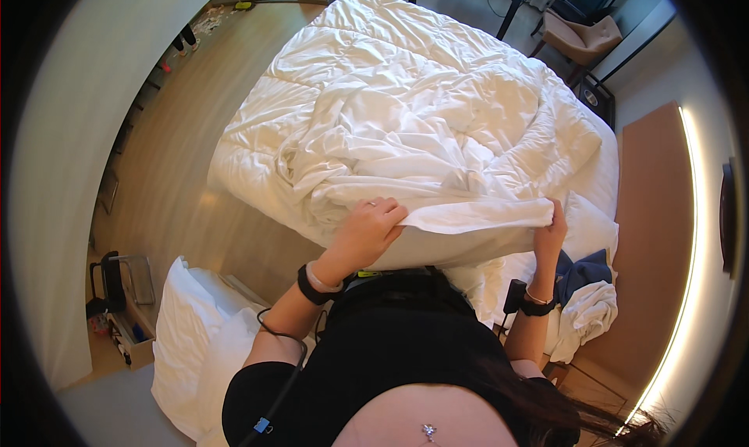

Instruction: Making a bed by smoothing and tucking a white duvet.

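Note:
A length of smooth white bed linen (476, 216) is stretched between my two hands, its hemmed edge facing me. Whether it is a sheet or a duvet cover, I cannot tell. My left hand (370, 225) is closed on one end of the edge, fingers curled over it. At the other end my right hand (552, 227) grips the corner, with some fingers hidden behind the cloth. Beyond my hands, the linen runs in loose folds onto a quilted white duvet (390, 45) spread rumpled over the bed.
White pillows (187, 345) are piled at lower left. A white pillow (591, 227), dark blue cloth (583, 269) and crumpled white cloth (587, 314) lie right. The brown headboard (651, 236) has a light strip. A beige armchair (581, 37) stands far right; an open drawer (129, 338) is left.

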The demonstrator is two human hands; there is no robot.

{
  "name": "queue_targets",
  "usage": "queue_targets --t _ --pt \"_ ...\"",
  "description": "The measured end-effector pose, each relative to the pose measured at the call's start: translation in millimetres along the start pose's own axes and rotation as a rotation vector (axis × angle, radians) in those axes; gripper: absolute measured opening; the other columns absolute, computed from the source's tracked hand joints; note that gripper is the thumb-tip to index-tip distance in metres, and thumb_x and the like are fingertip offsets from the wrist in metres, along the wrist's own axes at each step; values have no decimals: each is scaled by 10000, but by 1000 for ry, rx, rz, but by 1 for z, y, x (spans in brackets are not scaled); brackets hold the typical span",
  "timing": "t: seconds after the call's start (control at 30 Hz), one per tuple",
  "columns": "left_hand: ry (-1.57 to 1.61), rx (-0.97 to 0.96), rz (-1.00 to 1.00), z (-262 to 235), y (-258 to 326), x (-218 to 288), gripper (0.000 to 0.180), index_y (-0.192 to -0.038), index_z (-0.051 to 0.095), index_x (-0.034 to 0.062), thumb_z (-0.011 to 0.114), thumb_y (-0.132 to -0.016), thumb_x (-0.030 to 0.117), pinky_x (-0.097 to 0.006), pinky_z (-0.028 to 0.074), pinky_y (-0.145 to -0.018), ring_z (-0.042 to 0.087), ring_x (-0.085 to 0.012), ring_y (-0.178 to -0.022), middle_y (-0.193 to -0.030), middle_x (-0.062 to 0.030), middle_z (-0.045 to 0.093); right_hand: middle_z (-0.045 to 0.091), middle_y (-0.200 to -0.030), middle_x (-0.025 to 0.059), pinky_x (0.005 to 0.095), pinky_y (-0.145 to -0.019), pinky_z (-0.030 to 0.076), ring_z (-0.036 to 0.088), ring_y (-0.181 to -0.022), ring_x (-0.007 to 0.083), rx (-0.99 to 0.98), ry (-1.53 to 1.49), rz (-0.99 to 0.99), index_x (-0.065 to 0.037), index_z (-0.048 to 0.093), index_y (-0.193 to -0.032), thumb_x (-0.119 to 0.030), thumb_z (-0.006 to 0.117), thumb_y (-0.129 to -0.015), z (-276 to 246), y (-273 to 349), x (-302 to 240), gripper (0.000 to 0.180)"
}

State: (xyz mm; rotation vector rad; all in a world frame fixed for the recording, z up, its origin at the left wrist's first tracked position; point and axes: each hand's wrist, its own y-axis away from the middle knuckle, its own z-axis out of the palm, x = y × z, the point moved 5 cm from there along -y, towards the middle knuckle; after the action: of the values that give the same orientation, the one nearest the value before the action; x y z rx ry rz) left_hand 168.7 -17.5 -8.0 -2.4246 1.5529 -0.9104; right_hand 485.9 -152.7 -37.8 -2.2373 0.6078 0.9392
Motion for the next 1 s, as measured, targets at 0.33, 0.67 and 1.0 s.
queue_targets --t 0.33,0.67,1.0 --pt "261 7 219 38 -49 77 256 -985 581 84 650 -745 138 -375 502 -549 615 -291 -614 -793 -77 605 569 -698 109 323 -598 452 579 -629 258 -555 -413 -231 -39 597 -1129 -119 712 -682 83 57 -99 468" --pt "190 -247 -56 90 23 -60 372 -1034 595 102 736 -716 232 -397 446 -840 576 -290 -982 -1022 -83 590 661 -1004 153 374 -780 502 649 -895 271 -56 -51 -265 13 627 -1066 -167 698 -774 -41 68 82 351" --pt "-217 -168 -423 180 83 -171 746 -1309 490 99 773 -668 355 -468 360 -1028 447 -383 -1236 -1319 -178 505 573 -1227 113 344 -935 463 565 -1100 228 328 -572 350 3 505 -1249 -232 580 -922 -53 21 80 410"
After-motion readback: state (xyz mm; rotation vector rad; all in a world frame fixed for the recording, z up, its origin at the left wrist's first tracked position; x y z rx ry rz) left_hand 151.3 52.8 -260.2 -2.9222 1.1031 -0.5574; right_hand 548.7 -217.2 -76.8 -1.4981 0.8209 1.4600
